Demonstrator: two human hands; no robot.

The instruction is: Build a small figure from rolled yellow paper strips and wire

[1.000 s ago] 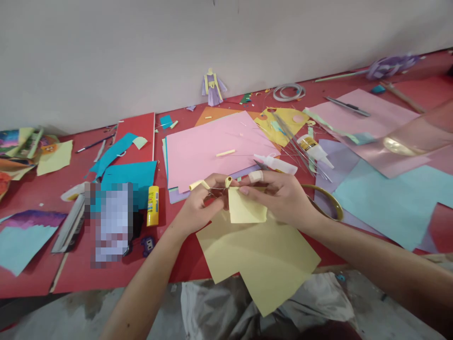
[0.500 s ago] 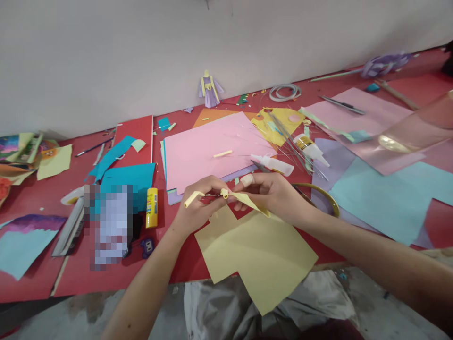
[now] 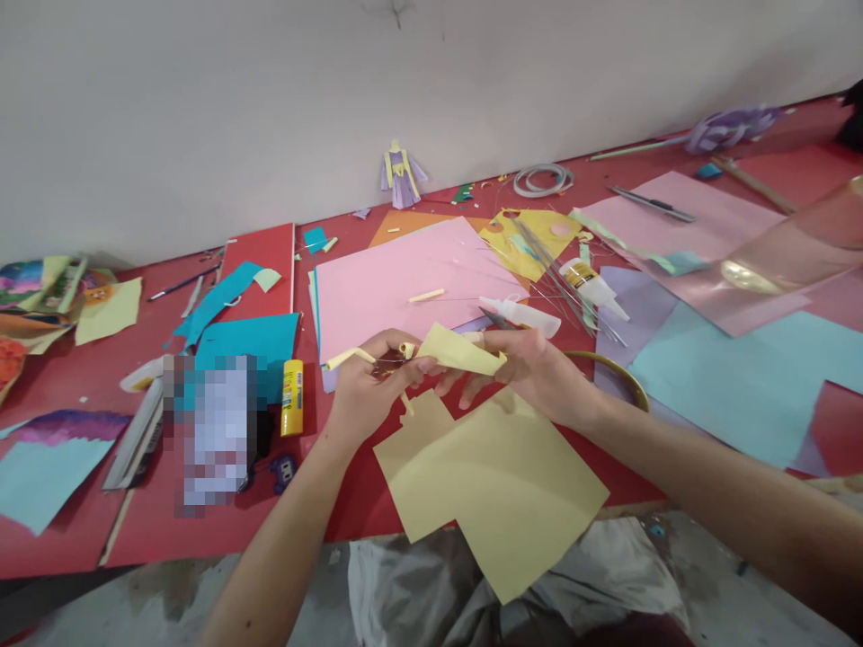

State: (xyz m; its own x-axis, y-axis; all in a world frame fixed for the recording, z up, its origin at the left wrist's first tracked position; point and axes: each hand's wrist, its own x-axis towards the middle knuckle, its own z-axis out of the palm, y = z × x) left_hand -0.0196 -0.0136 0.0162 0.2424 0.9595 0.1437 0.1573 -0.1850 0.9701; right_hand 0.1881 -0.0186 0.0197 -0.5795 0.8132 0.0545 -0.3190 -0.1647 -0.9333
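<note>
My left hand (image 3: 368, 386) is closed on a thin wire figure wrapped with rolled yellow paper tubes (image 3: 349, 358); one tube sticks out to the left and a small roll stands up by the thumb. A pale yellow paper piece (image 3: 455, 349), partly curled, reaches from the left thumb to my right hand (image 3: 539, 373), whose fingers pinch its right end. How the paper joins the wire is hidden by the fingers. Below both hands a cut yellow sheet (image 3: 499, 494) hangs over the table's front edge. Scissors (image 3: 617, 373) lie partly behind my right wrist.
A pink sheet stack (image 3: 397, 270) lies ahead with a glue bottle (image 3: 522, 314). Left are a yellow glue stick (image 3: 292, 398) and a blurred object (image 3: 216, 431). Loose wires (image 3: 553, 270) and blue paper (image 3: 734, 377) lie right. A paper doll (image 3: 400, 175) leans against the wall.
The yellow paper piece has swung up and turned its broad face toward me, now reaching the left thumb. My left hand has tilted the wire figure, and a lower tube shows. Right fingers have spread slightly.
</note>
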